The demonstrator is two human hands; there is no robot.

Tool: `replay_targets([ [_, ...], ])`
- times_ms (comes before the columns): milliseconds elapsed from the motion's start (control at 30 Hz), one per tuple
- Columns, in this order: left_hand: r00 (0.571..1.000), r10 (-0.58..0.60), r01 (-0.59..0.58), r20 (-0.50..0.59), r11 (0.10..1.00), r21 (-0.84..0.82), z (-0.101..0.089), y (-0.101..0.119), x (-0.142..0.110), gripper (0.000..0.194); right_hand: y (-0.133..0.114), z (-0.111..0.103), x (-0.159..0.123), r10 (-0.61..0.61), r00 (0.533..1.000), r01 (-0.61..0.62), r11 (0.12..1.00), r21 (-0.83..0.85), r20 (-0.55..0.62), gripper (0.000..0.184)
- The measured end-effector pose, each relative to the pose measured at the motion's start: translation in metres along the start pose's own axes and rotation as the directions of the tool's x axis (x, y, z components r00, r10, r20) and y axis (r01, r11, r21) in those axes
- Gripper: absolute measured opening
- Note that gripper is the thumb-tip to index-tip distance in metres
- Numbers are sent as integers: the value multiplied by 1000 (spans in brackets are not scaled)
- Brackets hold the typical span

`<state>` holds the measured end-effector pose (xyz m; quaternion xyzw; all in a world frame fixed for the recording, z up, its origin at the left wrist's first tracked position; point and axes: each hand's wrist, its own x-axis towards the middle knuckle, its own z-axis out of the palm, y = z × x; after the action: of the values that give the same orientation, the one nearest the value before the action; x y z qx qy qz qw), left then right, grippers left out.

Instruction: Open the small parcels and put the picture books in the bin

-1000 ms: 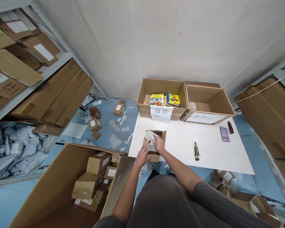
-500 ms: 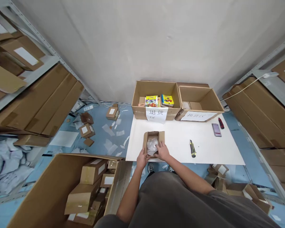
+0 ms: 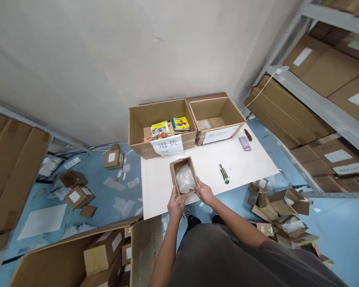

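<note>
A small open cardboard box (image 3: 172, 172) is between my hands at the front edge of the white table (image 3: 155, 195). Inside it lies a crumpled white translucent plastic bag (image 3: 185, 179); what the bag contains cannot be made out. My left hand (image 3: 176, 204) grips the near left corner of the box, thumb up along its side. At the near right corner, my right hand (image 3: 204, 191) has its fingers closed on the box's edge. A yellow-and-black box cutter (image 3: 224, 174) lies on the table to the right of my right hand.
Behind stand two open cartons with paper signs: the left carton (image 3: 140, 148) holds colourful booklets (image 3: 160, 130), the right carton (image 3: 242, 119) some packaging. A pixelated phone-like item (image 3: 245, 143) and a red tool (image 3: 248, 134) lie far right. A large carton (image 3: 146, 239) of boxes stands front left.
My view has turned to the right. My right hand has come out of the box interior to its near right edge. The box is now tilted towards me, with the bag still inside.
</note>
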<state>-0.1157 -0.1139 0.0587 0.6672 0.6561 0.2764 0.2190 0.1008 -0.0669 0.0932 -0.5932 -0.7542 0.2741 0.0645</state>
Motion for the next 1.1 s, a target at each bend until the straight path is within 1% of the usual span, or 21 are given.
replay_targets([
  [67, 998, 59, -59, 7, 998, -13, 3, 25, 16, 13, 11, -26, -6, 27, 996, -26, 999, 20, -81, 18],
  [133, 992, 123, -123, 10, 992, -34, 12, 53, 32, 13, 28, -49, -16, 55, 987, -51, 998, 32, -149, 18],
  [200, 981, 194, -192, 17, 980, -51, 28, 87, 44, 13, 55, -69, -32, 98, 974, -93, 995, 35, -203, 17],
  [233, 972, 232, -230, 26, 971, -58, 39, 105, 49, 13, 71, -79, -42, 123, 965, -118, 992, 35, -231, 16],
  [267, 962, 271, -268, 39, 961, -63, 52, 125, 53, 13, 90, -88, -54, 150, 953, -146, 989, 37, -264, 16],
  [333, 934, 349, -344, 73, 936, -74, 84, 169, 57, 13, 132, -105, -82, 215, 918, -210, 976, 52, -333, 17],
  [400, 899, 424, -416, 113, 905, -89, 122, 217, 56, 14, 179, -123, -116, 296, 873, -287, 954, 83, -387, 17],
  [467, 847, 503, -487, 174, 864, -127, 165, 268, 50, 15, 228, -142, -158, 387, 824, -372, 920, 121, -413, 17],
  [533, 768, 589, -556, 251, 808, -194, 212, 318, 40, 17, 278, -160, -205, 472, 776, -450, 879, 158, -419, 17],
  [633, 618, 697, -618, 364, 717, -322, 285, 392, 18, 20, 347, -179, -285, 591, 690, -558, 802, 214, -418, 16],
  [700, 522, 738, -627, 428, 672, -394, 332, 440, -2, 20, 384, -185, -340, 681, 601, -635, 725, 267, -419, 15],
  [767, 424, 773, -632, 473, 626, -457, 373, 486, -26, 20, 411, -187, -393, 767, 488, -707, 628, 325, -417, 16],
  [833, 314, 814, -640, 489, 562, -524, 406, 530, -52, 20, 428, -186, -442, 838, 359, -766, 516, 382, -411, 17],
  [933, 139, 862, -642, 487, 453, -619, 444, 587, -96, 20, 440, -181, -507, 893, 168, -809, 367, 459, -418, 18],
  [1033, -18, 874, -629, 485, 367, -685, 473, 629, -139, 21, 447, -169, -559, 906, -12, -818, 235, 525, -423, 16],
  [1100, -100, 872, -612, 479, 326, -721, 491, 651, -164, 22, 455, -161, -585, 906, -107, -810, 159, 564, -410, 16],
])
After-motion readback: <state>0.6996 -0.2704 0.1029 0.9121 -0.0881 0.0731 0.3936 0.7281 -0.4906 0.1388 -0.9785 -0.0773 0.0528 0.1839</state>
